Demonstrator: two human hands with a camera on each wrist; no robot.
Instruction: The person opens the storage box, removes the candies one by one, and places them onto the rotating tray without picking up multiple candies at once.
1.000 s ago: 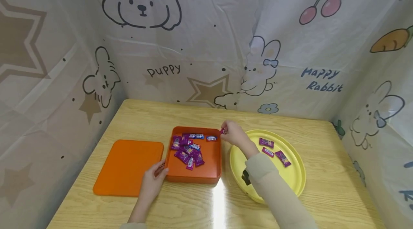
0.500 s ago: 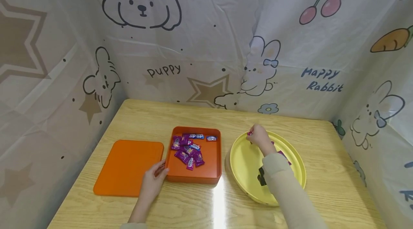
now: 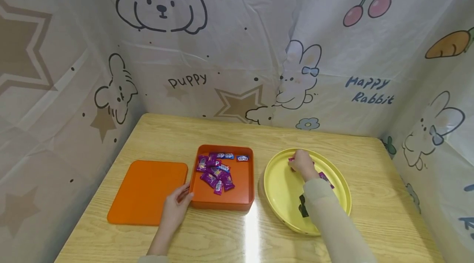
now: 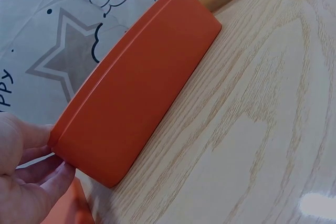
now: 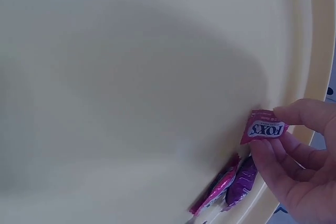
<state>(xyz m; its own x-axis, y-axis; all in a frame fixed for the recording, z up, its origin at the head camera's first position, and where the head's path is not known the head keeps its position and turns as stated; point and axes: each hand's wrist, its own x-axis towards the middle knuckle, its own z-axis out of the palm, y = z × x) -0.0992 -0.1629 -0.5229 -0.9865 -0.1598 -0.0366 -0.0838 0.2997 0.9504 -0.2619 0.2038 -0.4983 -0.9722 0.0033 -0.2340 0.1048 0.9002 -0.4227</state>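
Observation:
My left hand point(image 3: 175, 207) grips the near left side of the square orange box point(image 3: 238, 191), thumb and fingers on its wall at the corner in the left wrist view. Inside lie several purple, pink and blue wrapped candies point(image 3: 209, 179). Over the far part of the round yellow tray point(image 3: 275, 191), my right hand point(image 3: 304, 163) pinches a small pink candy point(image 5: 265, 125) between thumb and fingers; its wrapper reads FOX'S. Close beneath it on the tray are a pink candy point(image 5: 216, 188) and a purple candy point(image 5: 242, 183). My right hand partly hides the candies there in the head view.
A flat orange lid point(image 3: 146, 193) lies on the wooden table point(image 3: 214, 238) left of the box. Cartoon-printed cloth point(image 3: 229, 57) encloses the table's back and sides. A dark wrist piece point(image 3: 303, 206) shows beside the right sleeve.
My right hand has moved right from the box's far right corner to the far part of the yellow tray, still pinching the pink candy. My left hand has stayed on the box.

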